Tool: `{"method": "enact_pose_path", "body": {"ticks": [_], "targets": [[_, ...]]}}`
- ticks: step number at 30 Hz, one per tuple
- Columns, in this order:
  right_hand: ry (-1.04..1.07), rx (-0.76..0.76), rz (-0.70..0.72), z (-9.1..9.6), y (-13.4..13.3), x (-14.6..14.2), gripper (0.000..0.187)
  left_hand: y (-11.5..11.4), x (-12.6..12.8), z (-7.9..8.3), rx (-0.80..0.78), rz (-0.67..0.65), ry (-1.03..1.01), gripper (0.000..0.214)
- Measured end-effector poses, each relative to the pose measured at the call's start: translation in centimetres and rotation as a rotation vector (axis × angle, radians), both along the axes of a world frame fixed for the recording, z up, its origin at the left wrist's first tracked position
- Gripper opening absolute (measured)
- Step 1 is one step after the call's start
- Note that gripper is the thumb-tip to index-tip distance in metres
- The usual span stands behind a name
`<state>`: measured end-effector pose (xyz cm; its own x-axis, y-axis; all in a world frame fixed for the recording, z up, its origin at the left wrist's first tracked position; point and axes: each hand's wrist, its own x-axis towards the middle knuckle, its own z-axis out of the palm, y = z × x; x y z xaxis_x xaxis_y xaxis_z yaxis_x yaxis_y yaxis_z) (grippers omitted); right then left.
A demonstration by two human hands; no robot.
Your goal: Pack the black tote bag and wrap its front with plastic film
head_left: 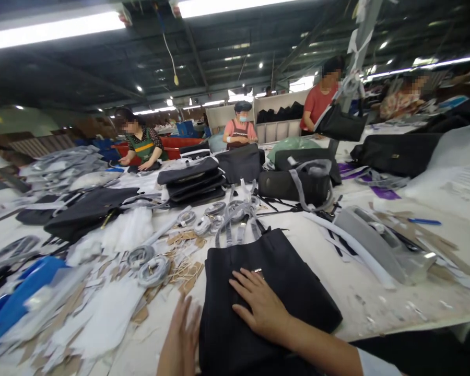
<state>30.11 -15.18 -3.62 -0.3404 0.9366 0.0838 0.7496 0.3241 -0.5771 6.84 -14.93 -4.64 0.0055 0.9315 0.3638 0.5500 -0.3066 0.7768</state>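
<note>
A black handbag (254,324) lies flat on the white table right in front of me, its wrapped handles pointing away. My right hand (260,305) rests on its upper face with the fingers spread, beside a small metal clasp (258,271). At the bag's left edge is my left hand (183,334), held upright with fingers stretched; whether it touches the side I cannot tell. Just left of the bag lie coiled straps in clear wrap (153,270) and brown tags with strings (190,277).
Stacked black bags (194,183) and another black handbag (295,185) stand farther back. A grey tape dispenser (372,240) and a blue pen (425,221) lie to the right. White paper sheets (109,318) and a blue bin (27,292) are at left. Several co-workers stand across the table.
</note>
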Motion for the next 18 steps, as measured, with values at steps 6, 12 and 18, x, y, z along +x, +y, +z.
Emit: {"method": "enact_pose_path", "body": {"ticks": [6, 12, 18], "targets": [[0.108, 0.015, 0.012, 0.0, 0.7, 0.2, 0.048, -0.6, 5.2, 2.4, -0.042, -0.178, 0.019, 0.051], [0.534, -0.19, -0.284, 3.4, 8.0, 4.6, 0.031, 0.2, 9.7, -1.5, 0.151, -0.331, 0.375, 0.049], [0.531, -0.239, -0.488, 2.7, 16.8, 4.7, 0.024, -0.5, 9.8, -1.8, 0.245, -0.397, 0.545, 0.039]]}}
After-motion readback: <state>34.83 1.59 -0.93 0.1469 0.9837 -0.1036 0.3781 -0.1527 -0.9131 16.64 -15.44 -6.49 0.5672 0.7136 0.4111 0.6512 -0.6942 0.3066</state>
